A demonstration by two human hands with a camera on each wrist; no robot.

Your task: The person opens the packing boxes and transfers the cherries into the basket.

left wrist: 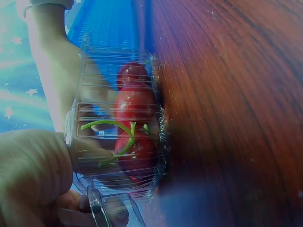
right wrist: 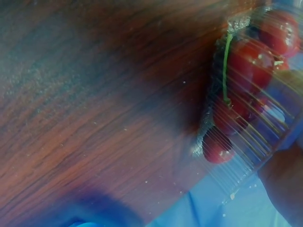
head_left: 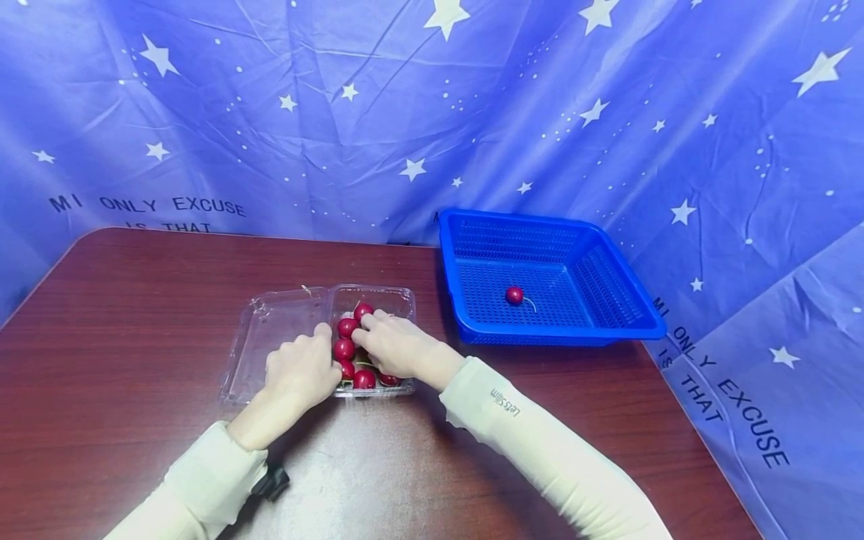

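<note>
A clear plastic clamshell box [head_left: 373, 287] holds several red cherries [head_left: 344, 349], some with green stems [left wrist: 108, 122]. Its hinged lid [head_left: 273, 330] lies folded open to the left. My left hand [head_left: 304, 365] grips the box's left side near the hinge, with the thumb side over the rim in the left wrist view. Over the right half of the box, my right hand [head_left: 397, 345] dips its bent fingers down among the cherries. I cannot tell whether a cherry sits between those fingertips, which are partly hidden behind the hand and the ribbed plastic.
To the right of the box stands a blue plastic basket [head_left: 563, 334] with perforated walls. One cherry [head_left: 514, 295] with a stem lies on its floor. The brown wooden table [head_left: 135, 322] meets a blue star-patterned curtain [head_left: 378, 127] at the back and right.
</note>
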